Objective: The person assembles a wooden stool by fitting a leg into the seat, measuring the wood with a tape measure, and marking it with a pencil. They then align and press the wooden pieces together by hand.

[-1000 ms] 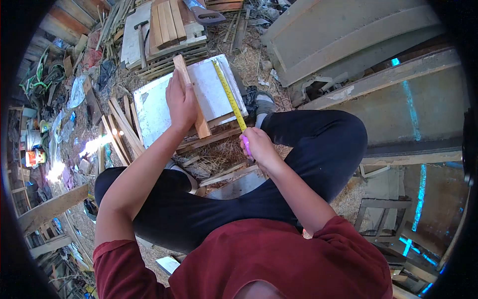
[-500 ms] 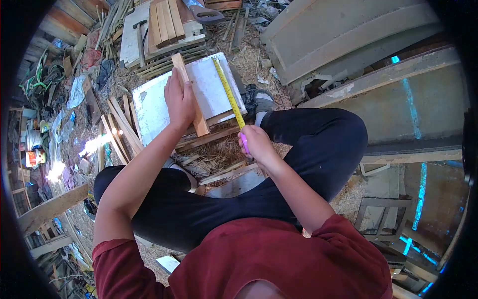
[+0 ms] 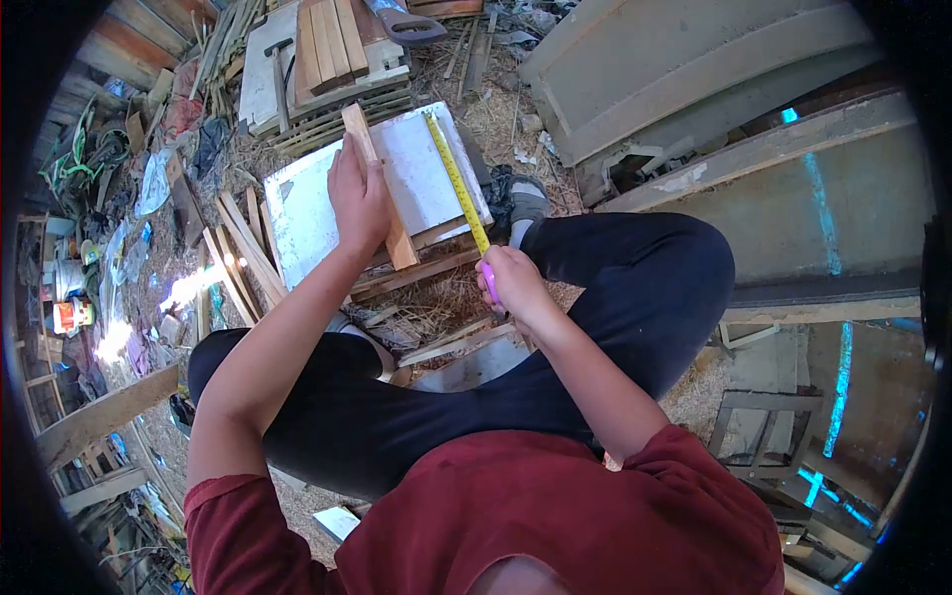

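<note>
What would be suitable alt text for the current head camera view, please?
A seated person's right hand holds a pink-cased tape measure, its yellow blade extended across a white board, while the left hand steadies a wooden strip there. Beyond lie a hammer, a handsaw and stacked wooden slats.

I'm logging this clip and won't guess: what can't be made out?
All in the head view:
- Yellow tape: markings too small to read.
- Pink tape case: mostly covered by the right hand.
- Wood strip: one edge partly behind the left hand.
- Saw: blade cut off by top edge.
</note>
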